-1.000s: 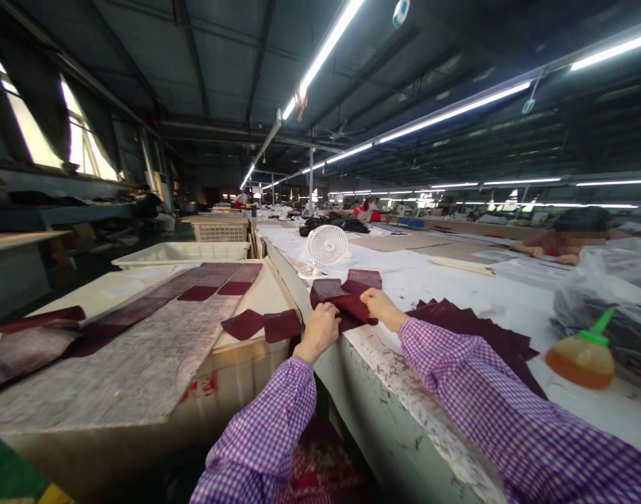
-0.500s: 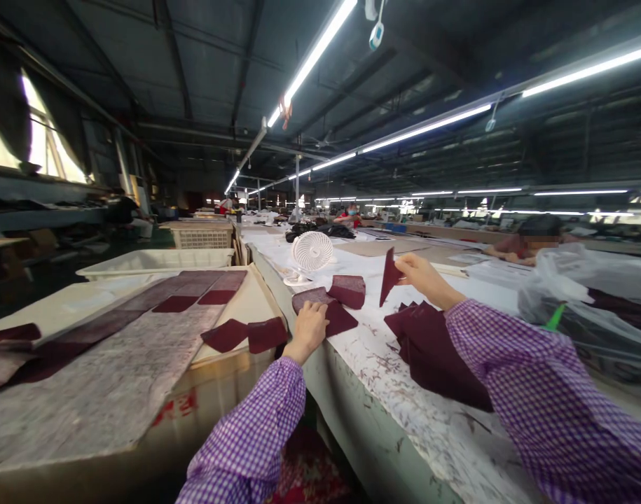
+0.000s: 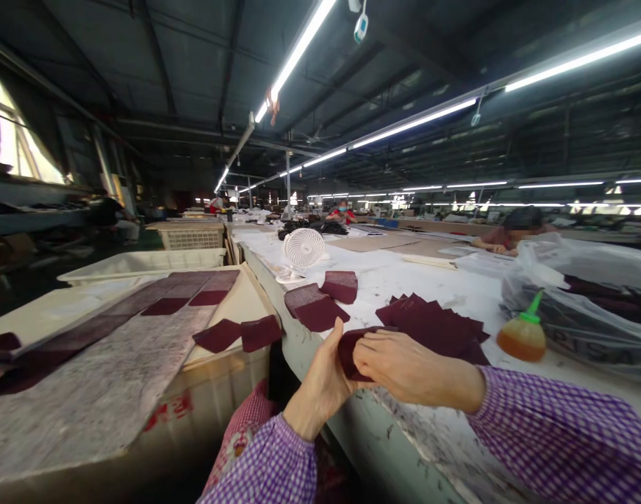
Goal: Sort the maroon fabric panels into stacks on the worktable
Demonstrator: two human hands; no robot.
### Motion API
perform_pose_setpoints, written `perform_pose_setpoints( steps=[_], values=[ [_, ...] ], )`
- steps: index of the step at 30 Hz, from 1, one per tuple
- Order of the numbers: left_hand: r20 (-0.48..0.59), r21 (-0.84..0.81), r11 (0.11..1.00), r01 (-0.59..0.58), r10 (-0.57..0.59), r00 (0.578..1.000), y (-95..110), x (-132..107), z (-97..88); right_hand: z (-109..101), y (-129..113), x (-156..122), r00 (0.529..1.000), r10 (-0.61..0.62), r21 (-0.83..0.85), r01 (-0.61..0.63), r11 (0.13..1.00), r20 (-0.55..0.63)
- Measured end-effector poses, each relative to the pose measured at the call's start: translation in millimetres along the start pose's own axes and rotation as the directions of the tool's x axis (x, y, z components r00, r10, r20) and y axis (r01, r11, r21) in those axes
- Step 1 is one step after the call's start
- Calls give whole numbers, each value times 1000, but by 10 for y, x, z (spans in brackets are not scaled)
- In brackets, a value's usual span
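Note:
Both hands meet at the front edge of the white worktable [image 3: 383, 427] around one dark red cloth piece [image 3: 347, 350]. My left hand [image 3: 320, 388] cups it from below with the thumb up. My right hand [image 3: 404, 367] lies over it with fingers curled on the cloth. Behind them a fanned pile of dark red pieces [image 3: 436, 325] lies on the table. Two more cut pieces [image 3: 320, 308] rest further back, near a small white fan [image 3: 303, 248].
An orange glue bottle with a green nozzle [image 3: 524, 334] stands to the right, beside a clear plastic bag [image 3: 577, 294] of dark pieces. A board to the left [image 3: 89, 364] carries rows of red pieces. White crates [image 3: 141, 262] lie beyond. Other people work at distant tables.
My right hand came down from holding a piece up in the air and joined my left hand. My left hand left the pieces by the fan and drew back to the table edge.

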State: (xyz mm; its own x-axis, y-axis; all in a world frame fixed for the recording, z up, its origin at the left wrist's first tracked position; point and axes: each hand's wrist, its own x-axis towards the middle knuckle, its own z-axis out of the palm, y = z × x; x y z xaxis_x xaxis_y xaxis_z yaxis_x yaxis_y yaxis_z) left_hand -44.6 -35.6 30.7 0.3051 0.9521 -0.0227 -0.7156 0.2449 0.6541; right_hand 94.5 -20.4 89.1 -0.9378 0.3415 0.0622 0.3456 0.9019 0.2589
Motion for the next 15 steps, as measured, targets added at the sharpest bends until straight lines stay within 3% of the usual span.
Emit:
perform_pose_setpoints(
  steps=[4, 6, 9, 12, 14, 15],
  values=[
    [6, -113, 980, -161, 163, 987, -25, -80, 15, -53, -8, -13, 978, -203, -1, 203, 979, -55],
    [11, -152, 968, -200, 204, 979, -53, -85, -3, -82, -26, -18, 975, -205, 90, 212, 973, -85],
    [-30, -169, 970, -176, 174, 984, -104, -75, -47, -99, -16, -40, 983, -145, 295, 171, 940, -110],
    [-110, -145, 974, -177, 162, 981, -140, -111, -78, -68, 83, -93, 955, 69, 408, 57, 911, -287],
    [-129, -122, 978, -170, 154, 980, -157, -171, -80, -19, 187, -151, 870, 285, 444, -87, 892, -403],
    [-129, -111, 982, -153, 138, 982, -169, -207, -75, 14, 239, -186, 837, 374, 483, -155, 862, -400]
  ],
)
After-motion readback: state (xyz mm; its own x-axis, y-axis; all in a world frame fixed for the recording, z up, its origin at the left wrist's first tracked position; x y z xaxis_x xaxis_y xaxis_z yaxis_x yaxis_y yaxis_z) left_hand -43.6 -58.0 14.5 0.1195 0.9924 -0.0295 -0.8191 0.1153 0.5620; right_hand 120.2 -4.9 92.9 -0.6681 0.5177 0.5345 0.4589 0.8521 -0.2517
